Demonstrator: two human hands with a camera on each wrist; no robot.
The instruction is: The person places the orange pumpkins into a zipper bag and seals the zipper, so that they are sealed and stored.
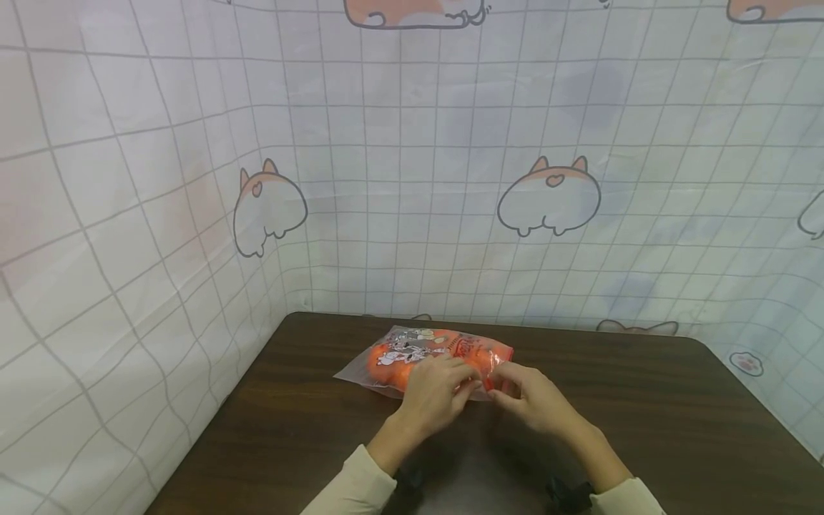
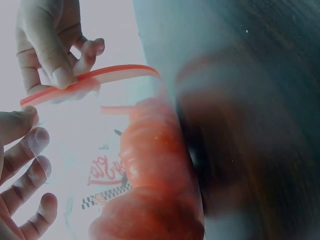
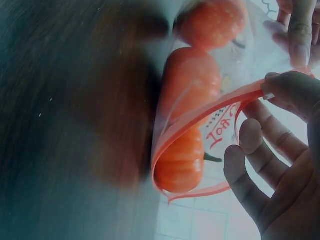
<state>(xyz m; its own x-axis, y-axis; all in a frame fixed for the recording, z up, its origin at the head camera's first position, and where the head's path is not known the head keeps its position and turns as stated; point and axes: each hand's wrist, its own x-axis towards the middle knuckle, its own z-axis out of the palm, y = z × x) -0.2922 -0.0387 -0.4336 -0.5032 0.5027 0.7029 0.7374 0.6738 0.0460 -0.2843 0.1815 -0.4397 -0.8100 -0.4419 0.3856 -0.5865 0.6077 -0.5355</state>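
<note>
A clear zip bag (image 1: 393, 347) with a red zip strip (image 3: 220, 102) and printed cartoon figures lies on the dark table. Inside are several orange-red, rounded things (image 2: 150, 150); one (image 3: 180, 167) has ribs and a green stem. My left hand (image 1: 434, 390) pinches the zip edge between thumb and forefinger, its other fingers spread beside the clear plastic. Close beside it, my right hand (image 1: 537, 400) pinches the same edge, thumb on the red strip. The bag's mouth gapes into a loop in the right wrist view.
The dark wooden table (image 1: 644, 400) extends to both sides of the bag. A white grid-patterned curtain (image 1: 418, 214) with cartoon dogs hangs behind and at the sides.
</note>
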